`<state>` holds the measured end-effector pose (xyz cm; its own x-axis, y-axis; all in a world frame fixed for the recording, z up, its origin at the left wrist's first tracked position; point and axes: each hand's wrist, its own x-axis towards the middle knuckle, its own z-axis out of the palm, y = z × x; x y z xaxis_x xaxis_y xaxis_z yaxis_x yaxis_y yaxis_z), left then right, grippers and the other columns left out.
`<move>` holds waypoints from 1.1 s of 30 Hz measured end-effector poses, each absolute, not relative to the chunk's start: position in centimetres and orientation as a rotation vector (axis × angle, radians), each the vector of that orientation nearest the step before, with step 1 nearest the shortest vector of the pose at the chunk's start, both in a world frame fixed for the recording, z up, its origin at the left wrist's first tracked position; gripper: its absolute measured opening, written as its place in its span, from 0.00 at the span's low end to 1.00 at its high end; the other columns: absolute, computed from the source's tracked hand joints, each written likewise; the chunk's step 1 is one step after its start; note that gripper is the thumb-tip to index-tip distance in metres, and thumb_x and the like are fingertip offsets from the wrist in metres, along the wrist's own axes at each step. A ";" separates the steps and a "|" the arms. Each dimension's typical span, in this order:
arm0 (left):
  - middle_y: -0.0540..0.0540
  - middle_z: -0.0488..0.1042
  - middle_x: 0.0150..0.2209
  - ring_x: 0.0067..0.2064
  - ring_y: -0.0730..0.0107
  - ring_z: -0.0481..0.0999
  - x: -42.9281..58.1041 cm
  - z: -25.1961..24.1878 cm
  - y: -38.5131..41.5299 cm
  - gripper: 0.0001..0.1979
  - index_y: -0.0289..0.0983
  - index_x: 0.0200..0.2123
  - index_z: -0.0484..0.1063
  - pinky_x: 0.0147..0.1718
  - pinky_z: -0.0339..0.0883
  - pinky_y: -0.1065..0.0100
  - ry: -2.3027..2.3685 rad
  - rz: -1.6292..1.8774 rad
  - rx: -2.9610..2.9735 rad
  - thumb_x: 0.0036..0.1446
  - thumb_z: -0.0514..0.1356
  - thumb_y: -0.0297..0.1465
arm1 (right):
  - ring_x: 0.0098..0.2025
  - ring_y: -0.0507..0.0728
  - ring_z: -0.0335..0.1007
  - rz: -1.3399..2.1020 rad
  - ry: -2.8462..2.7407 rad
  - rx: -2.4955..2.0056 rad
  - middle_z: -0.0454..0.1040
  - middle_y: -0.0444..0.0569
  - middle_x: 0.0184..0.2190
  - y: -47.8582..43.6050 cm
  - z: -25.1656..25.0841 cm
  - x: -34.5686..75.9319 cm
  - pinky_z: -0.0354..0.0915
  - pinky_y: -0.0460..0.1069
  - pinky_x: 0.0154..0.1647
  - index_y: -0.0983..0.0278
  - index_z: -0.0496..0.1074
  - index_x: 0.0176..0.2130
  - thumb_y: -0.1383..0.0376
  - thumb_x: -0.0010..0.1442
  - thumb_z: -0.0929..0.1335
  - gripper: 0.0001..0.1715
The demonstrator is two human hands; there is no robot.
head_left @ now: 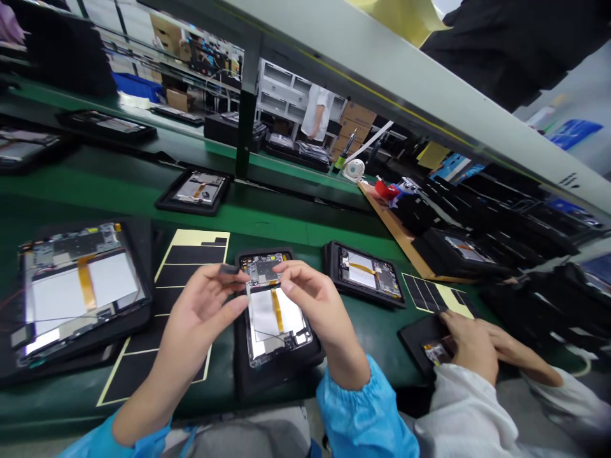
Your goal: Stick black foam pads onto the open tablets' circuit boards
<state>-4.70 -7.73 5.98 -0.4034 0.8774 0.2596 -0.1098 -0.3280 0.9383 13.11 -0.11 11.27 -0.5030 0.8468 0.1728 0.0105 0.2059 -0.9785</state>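
An opened tablet [274, 318] with its back off lies in a black tray in front of me, showing a silver battery with an orange strip. My left hand [203, 305] hovers over its left edge and pinches a small black strip [229, 269] between thumb and fingertips. My right hand [310, 296] is above the tablet's upper right, fingers curled in a pinch at the top of the battery; what they hold is too small to make out. A yellow sheet of black strips [179, 273] lies just left of the tablet.
Another opened tablet [79, 283] sits at the left, one [365, 270] to the right and one [198, 189] further back. A co-worker's hands [477, 343] press on a device at the right. A green belt [286, 229] carries the trays; black trays are stacked at the right.
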 end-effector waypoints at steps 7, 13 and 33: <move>0.53 0.81 0.43 0.49 0.64 0.81 -1.8 6.0 -7.5 0.25 0.47 0.59 0.62 0.58 0.71 0.59 1.301 1.897 1.450 0.63 0.67 0.29 | 0.55 0.60 0.75 1.402 -1.802 -0.852 0.79 0.51 0.49 -0.9 11.4 13.6 0.67 0.57 0.61 0.60 0.77 0.32 0.58 0.64 0.72 0.10; 0.56 0.81 0.37 0.44 0.68 0.82 -1.1 5.9 -7.4 0.21 0.46 0.57 0.65 0.55 0.71 0.64 1.363 1.963 1.348 0.64 0.65 0.29 | 0.55 0.60 0.75 1.324 -1.770 -0.860 0.79 0.51 0.49 -0.5 10.7 13.7 0.66 0.56 0.63 0.61 0.75 0.33 0.61 0.65 0.70 0.09; 0.42 0.81 0.46 0.42 0.61 0.82 -1.9 2.0 6.4 0.31 0.42 0.66 0.69 0.44 0.75 0.66 0.907 0.693 1.963 0.59 0.56 0.32 | 0.63 0.60 0.71 0.949 -1.596 -1.213 0.82 0.50 0.49 -3.1 -0.9 19.6 0.63 0.59 0.67 0.56 0.56 0.70 0.66 0.66 0.70 0.38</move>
<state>-1.91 6.42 1.99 0.5846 0.8012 0.1279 0.3342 -0.3814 0.8619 19.56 -3.07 -0.94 -0.1235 0.9722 0.1989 0.2900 0.2271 -0.9297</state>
